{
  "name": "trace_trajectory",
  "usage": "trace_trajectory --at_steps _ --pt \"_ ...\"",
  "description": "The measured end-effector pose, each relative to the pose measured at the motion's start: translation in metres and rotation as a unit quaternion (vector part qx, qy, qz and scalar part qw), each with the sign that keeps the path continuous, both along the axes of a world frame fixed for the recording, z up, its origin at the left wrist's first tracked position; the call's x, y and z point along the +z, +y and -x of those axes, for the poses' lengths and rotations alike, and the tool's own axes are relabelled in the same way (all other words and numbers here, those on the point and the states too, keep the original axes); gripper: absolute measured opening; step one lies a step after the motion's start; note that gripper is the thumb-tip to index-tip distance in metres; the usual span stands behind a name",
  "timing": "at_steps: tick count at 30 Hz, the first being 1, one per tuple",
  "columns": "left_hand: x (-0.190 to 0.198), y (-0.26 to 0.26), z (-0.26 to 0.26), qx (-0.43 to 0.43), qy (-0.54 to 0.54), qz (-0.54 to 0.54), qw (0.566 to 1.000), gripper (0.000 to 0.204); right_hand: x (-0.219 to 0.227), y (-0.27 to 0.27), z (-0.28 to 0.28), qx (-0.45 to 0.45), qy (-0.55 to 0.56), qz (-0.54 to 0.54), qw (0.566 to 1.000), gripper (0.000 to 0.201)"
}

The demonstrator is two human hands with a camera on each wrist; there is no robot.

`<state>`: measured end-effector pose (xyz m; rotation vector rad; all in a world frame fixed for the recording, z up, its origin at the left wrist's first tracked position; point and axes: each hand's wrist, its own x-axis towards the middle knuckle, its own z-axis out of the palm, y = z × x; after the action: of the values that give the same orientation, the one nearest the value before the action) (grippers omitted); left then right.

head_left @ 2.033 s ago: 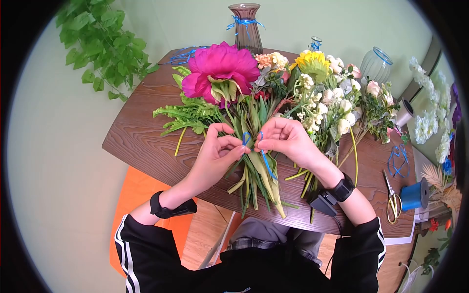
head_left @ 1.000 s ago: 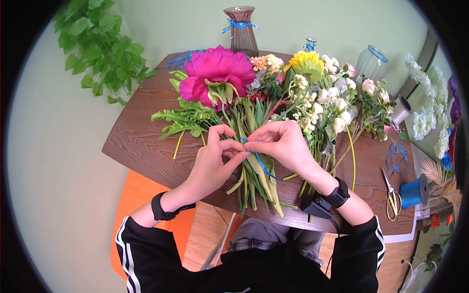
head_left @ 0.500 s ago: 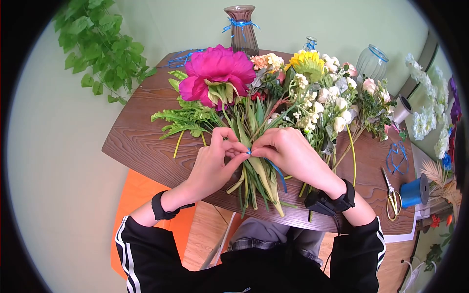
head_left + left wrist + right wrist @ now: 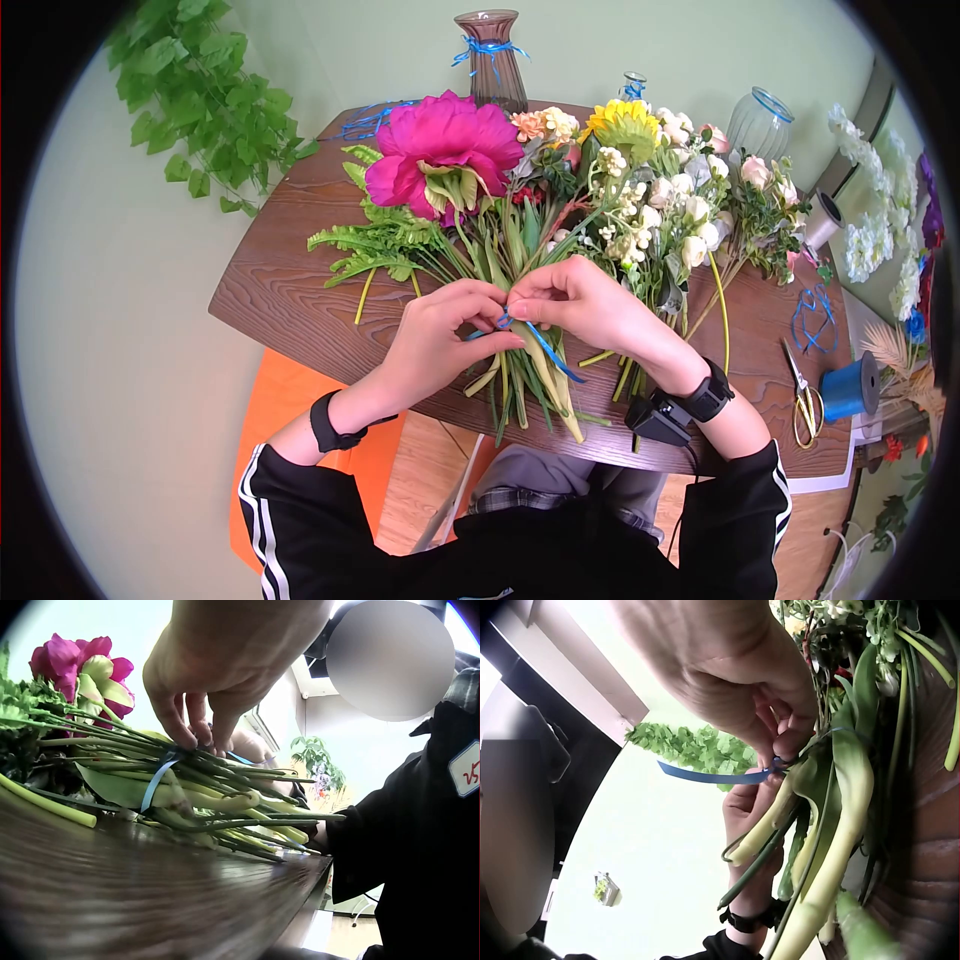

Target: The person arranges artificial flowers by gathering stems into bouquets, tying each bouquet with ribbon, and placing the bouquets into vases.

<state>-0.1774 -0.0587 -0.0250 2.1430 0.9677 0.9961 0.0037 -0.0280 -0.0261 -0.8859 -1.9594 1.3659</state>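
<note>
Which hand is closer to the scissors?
The right. The right hand pinches the blue ribbon, left of the scissors; the left hand is farther left, at the flower stems.

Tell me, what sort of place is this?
It looks like a flower-arranging spot, perhaps a flower shop or craft room. Lots of flowers lie on a wooden table, and scissors lie near a spool of blue ribbon.

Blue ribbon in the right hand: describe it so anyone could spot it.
On the dark wooden table, find the big magenta peony and follow the stems below. The blue ribbon, pinched there by the right hand, wraps those stems, while the vase ribbon circles glass.
</note>
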Motion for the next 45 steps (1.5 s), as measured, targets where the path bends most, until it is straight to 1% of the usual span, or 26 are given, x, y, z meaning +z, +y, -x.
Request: trace_trajectory --at_steps 2,5,8,11,12,14,17,20,23,26,30,32,35,37,39,41,44,45 --pt "0.003 -0.001 -0.001 0.008 0.008 0.006 1.000 0.011 0.000 0.000 0.001 -0.006 0.006 0.000 1.000 0.013" --pt "-0.003 0.003 0.001 0.020 -0.021 0.028 0.999 0.011 0.009 -0.004 0.001 -0.023 -0.029 0.015 0.999 0.013" --pt "-0.005 0.004 0.004 0.012 -0.054 0.085 0.995 0.006 0.007 -0.004 0.001 -0.091 0.020 -0.027 0.995 0.012" --pt "-0.008 0.003 0.010 0.020 -0.064 0.121 0.990 0.007 0.012 -0.005 -0.005 -0.154 -0.001 -0.081 0.985 0.012" --pt "-0.008 0.003 0.012 0.024 -0.054 0.122 0.991 0.007 0.009 -0.003 -0.007 -0.162 0.000 -0.108 0.981 0.013" --pt "-0.009 0.003 0.017 0.033 -0.035 0.126 0.991 0.009 0.011 -0.004 -0.009 -0.168 -0.042 -0.116 0.978 0.012" --pt "-0.016 0.004 0.025 0.042 -0.039 0.139 0.989 0.010 0.018 -0.006 -0.011 -0.168 -0.094 -0.133 0.972 0.012" --pt "-0.012 0.004 0.030 0.057 0.001 0.130 0.990 0.011 0.023 -0.008 -0.012 -0.158 -0.133 -0.150 0.967 0.011" --pt "-0.017 0.006 0.031 0.052 0.021 0.081 0.995 0.012 0.025 -0.009 -0.013 -0.147 -0.153 -0.154 0.965 0.010" --pt "-0.013 0.004 0.028 0.054 0.068 0.035 0.996 0.012 0.027 -0.009 -0.016 -0.135 -0.177 -0.158 0.962 0.011" --pt "-0.014 0.005 0.027 0.089 0.033 0.035 0.995 0.010 0.027 -0.008 -0.018 -0.121 -0.192 -0.166 0.960 0.014" --pt "-0.017 0.007 0.028 0.110 0.005 0.054 0.992 0.009 0.025 -0.005 -0.021 -0.105 -0.162 -0.140 0.971 0.014" --pt "-0.017 0.007 0.025 0.101 -0.092 0.112 0.984 0.007 0.023 -0.001 -0.026 -0.071 -0.124 -0.108 0.984 0.012" --pt "-0.016 0.008 0.025 0.055 -0.138 0.177 0.973 0.006 0.021 0.001 -0.027 -0.031 -0.083 -0.081 0.993 0.013" --pt "-0.013 0.007 0.024 0.012 -0.184 0.254 0.949 0.008 0.017 0.002 -0.025 0.023 -0.024 -0.044 0.998 0.016" --pt "-0.006 0.003 0.020 -0.026 -0.231 0.342 0.911 0.011 0.017 0.001 -0.021 0.046 0.023 0.059 0.997 0.016" --pt "-0.007 0.004 0.024 -0.096 -0.280 0.417 0.859 0.016 0.013 0.003 -0.019 0.061 0.076 0.184 0.978 0.018" --pt "-0.006 0.004 0.024 -0.099 -0.262 0.424 0.862 0.016 0.011 0.004 -0.019 0.062 0.090 0.221 0.969 0.018"
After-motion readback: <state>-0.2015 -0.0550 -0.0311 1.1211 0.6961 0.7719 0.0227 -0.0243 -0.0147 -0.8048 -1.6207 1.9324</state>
